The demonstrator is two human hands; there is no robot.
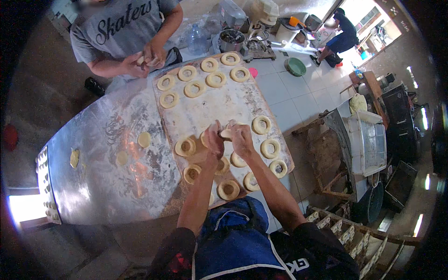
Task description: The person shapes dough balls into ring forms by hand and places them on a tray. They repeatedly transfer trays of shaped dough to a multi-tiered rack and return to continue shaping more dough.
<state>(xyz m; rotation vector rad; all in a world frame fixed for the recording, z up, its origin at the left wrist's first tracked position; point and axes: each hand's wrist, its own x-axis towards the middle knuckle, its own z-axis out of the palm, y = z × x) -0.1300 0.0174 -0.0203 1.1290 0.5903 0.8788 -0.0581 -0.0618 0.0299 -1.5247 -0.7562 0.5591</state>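
Pale dough piece (226, 134) pinched in right grip (241, 139), just beside left grip (215, 139), the latter's hold unclear

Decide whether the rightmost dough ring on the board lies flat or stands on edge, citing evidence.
Flat: the dough ring shows its full round face and central hole to the downward-looking camera.

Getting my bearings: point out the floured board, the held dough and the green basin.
Floured board (212, 109), head view: bare middle.
Held dough (226, 134), head view: visible side.
Green basin (296, 67), head view: inner bottom.
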